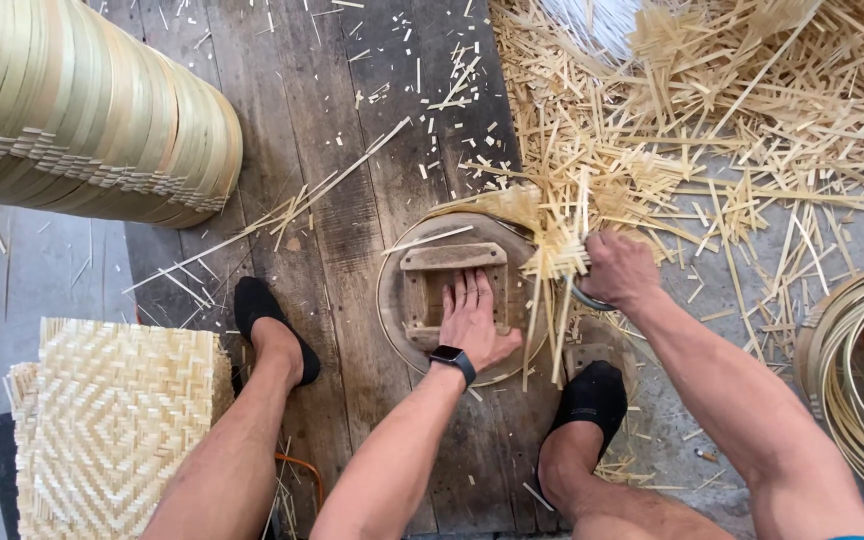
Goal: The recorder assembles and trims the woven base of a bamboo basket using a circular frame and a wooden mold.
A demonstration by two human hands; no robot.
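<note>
Between the 2 knees, the left hand (472,322) lies flat, fingers spread and pointing away, pressing a wooden block (452,262) down onto a round form (394,300) on the plank floor (332,200). A dark watch (451,358) sits on that wrist. Nothing is gripped there; the palm only bears down.

Just right of the form, the right hand (617,268) is closed in a fist around a curved dark tool (587,300); its working end is hidden, so I cannot tell its kind. The fist sits at the form's right rim, touching a fringe of woven strip ends (557,255) that stick out past the edge. These ends run mostly toward and away from the person, across the rim. The right hand is the nearer of the 2 to them.

2 feet in black socks (592,395) flank the form.

Lower left, a stack of woven mats (112,420). Upper left, a roll of hoops (82,110) on its side. Far right, loose rings (857,370). Beyond, a heap of offcuts (712,110).
</note>
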